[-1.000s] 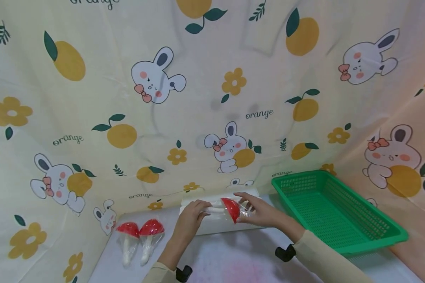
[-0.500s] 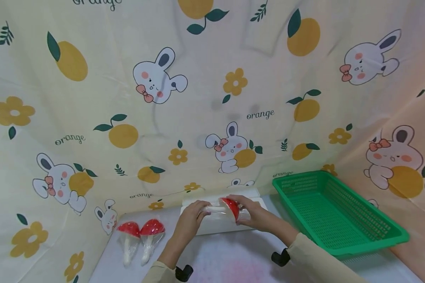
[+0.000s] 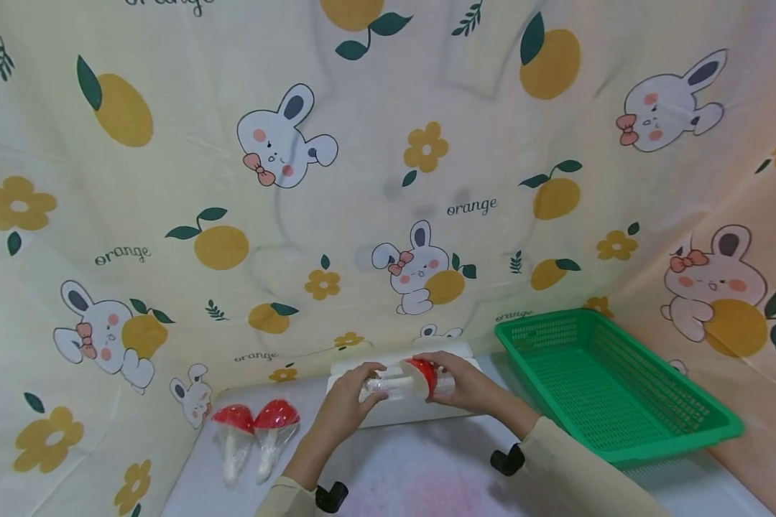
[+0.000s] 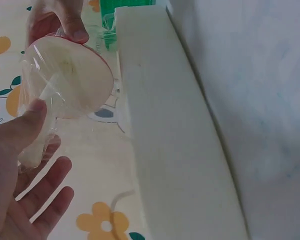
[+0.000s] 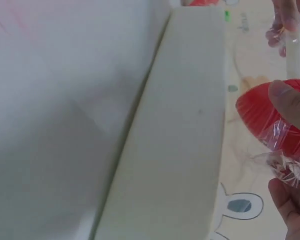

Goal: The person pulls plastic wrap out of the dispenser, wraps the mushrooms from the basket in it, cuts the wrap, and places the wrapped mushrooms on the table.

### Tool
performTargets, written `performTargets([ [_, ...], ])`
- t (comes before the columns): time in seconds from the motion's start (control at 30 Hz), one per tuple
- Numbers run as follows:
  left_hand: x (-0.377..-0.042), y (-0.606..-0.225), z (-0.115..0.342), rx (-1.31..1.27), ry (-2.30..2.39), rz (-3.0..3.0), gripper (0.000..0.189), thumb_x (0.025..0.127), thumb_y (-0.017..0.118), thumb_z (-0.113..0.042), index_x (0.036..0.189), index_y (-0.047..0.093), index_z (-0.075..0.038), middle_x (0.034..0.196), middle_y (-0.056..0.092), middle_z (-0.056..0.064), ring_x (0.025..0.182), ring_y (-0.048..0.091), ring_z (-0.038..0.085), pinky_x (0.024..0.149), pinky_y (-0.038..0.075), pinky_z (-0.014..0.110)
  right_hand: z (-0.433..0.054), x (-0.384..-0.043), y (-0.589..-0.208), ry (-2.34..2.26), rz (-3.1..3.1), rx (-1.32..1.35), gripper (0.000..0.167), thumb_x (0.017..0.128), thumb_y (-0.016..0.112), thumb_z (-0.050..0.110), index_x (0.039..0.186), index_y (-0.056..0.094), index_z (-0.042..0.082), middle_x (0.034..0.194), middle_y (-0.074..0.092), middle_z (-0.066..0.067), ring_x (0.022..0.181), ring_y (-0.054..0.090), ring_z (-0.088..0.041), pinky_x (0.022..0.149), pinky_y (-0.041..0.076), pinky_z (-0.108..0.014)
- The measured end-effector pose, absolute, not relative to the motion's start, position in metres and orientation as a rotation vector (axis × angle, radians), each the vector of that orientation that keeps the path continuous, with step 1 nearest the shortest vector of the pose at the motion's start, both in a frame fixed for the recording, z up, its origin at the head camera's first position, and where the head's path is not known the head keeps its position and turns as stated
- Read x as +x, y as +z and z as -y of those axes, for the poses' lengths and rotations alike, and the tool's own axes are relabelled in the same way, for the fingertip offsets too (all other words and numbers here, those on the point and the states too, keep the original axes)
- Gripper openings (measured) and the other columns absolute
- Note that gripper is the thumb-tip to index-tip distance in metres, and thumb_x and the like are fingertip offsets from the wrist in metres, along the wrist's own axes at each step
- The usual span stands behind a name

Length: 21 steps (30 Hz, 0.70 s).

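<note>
A toy mushroom with a red cap (image 3: 425, 376) and white stem (image 3: 397, 388), wrapped in clear plastic, lies sideways between both hands above a long white box (image 3: 420, 414). My left hand (image 3: 345, 406) holds the stem end; in the left wrist view its thumb presses on the wrapped stem, its outer fingers spread. My right hand (image 3: 468, 388) grips the cap from the right. In the right wrist view its thumb lies on the red cap (image 5: 260, 112), near bunched plastic (image 5: 290, 170). The cap's pale underside (image 4: 72, 80) faces the left wrist camera.
Two more wrapped mushrooms, one (image 3: 234, 434) beside the other (image 3: 276, 431), lie on the white table at the left. A green mesh basket (image 3: 679, 444) stands to the right. Behind everything hangs a patterned cloth (image 3: 362, 172) with rabbits and oranges.
My right hand has moved slightly left, from the loose plastic beyond the cap onto the cap itself. My left thumb and fingers have parted more around the stem end.
</note>
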<state>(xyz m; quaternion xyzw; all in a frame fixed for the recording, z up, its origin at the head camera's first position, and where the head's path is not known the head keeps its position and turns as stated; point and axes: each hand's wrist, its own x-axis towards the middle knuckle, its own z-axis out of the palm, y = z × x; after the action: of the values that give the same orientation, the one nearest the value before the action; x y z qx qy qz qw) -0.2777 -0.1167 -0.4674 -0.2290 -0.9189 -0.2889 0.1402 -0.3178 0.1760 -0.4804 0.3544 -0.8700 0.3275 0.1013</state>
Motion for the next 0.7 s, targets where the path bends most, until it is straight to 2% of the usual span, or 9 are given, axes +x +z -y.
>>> performTargets([
  [0.17,-0.276,-0.463,0.12,-0.655,-0.744,2.609,0.06,0.095,0.084,-0.032,0.149,0.058,-0.028,0.136,0.069,-0.002,0.126,0.066,0.024,0.108,0.055,0.051,-0.176,-0.32,-0.473,0.992,2.565,1.033,0.083,0.084,0.096,0.019,0.155,0.054,0.024,0.149,0.061,0.0,0.123,0.065,-0.021,0.1,0.061,-0.043],
  [0.27,-0.278,-0.462,0.121,-0.664,-0.685,2.503,0.053,0.096,0.084,-0.027,0.144,0.062,-0.024,0.136,0.069,-0.003,0.121,0.068,0.021,0.106,0.057,0.045,-0.176,-0.322,-0.467,0.992,2.553,1.041,0.083,0.084,0.095,0.018,0.156,0.054,0.02,0.149,0.061,0.0,0.123,0.065,-0.021,0.1,0.061,-0.042],
  [0.47,-0.282,-0.458,0.122,-0.684,-0.72,2.35,0.032,0.094,0.084,-0.016,0.123,0.072,-0.016,0.121,0.072,0.0,0.115,0.069,0.022,0.101,0.059,0.042,-0.174,-0.326,-0.456,0.932,2.512,1.06,0.081,0.084,0.095,0.014,0.155,0.055,0.02,0.144,0.064,-0.003,0.119,0.066,-0.021,0.097,0.062,-0.038],
  [0.7,-0.284,-0.449,0.122,-0.687,-0.743,2.363,0.032,0.093,0.084,-0.011,0.123,0.072,-0.014,0.122,0.072,0.001,0.12,0.068,0.022,0.104,0.057,0.04,-0.173,-0.329,-0.445,0.885,2.478,1.064,0.082,0.083,0.095,0.012,0.154,0.057,0.021,0.135,0.067,-0.003,0.112,0.064,-0.02,0.091,0.063,-0.035],
])
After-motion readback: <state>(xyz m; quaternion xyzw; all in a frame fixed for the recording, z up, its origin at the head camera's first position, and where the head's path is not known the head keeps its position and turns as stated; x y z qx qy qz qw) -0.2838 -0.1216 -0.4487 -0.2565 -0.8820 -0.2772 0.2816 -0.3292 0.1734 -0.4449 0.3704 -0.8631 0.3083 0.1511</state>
